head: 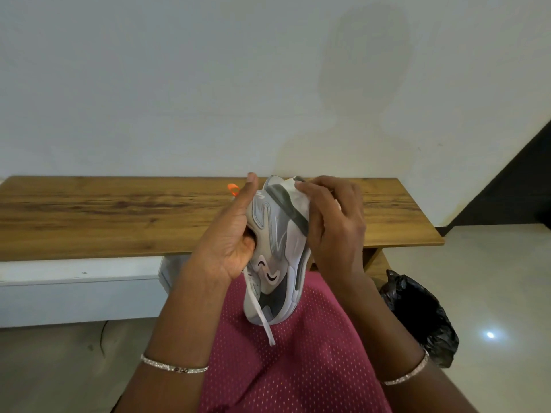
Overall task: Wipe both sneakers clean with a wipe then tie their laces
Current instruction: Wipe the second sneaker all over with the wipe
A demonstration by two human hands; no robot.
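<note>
**Sole edge under the wipe, one sneaker up**

Sneaker (274,257) is off the desk (119,216), held upright over the lap just in front of the desk's near edge, heel up, toe down near the pink fabric. Left hand (229,236) grips it from the collar side: fingers tucked in at the opening, one digit straight up along the heel. Right hand (334,222) is curled round the white wipe (298,198), pinching it against the dark sole rim near the heel; wrist bent, knuckles toward the camera.

To do this well, imo: short firm strokes along the rim w/ a fresh bit of wipe, left hand bracing hard so the shoe doesn't twist — then turn it for the other side. One lace (262,317) hangs loose off the toe end; mind it doesn't snag.

Small orange thing (233,189) sits on the desk behind the left hand, mostly hidden, can't tell what. 2nd sneaker isn't in view. Black bag (417,311) is on the floor below the desk's right end.
</note>
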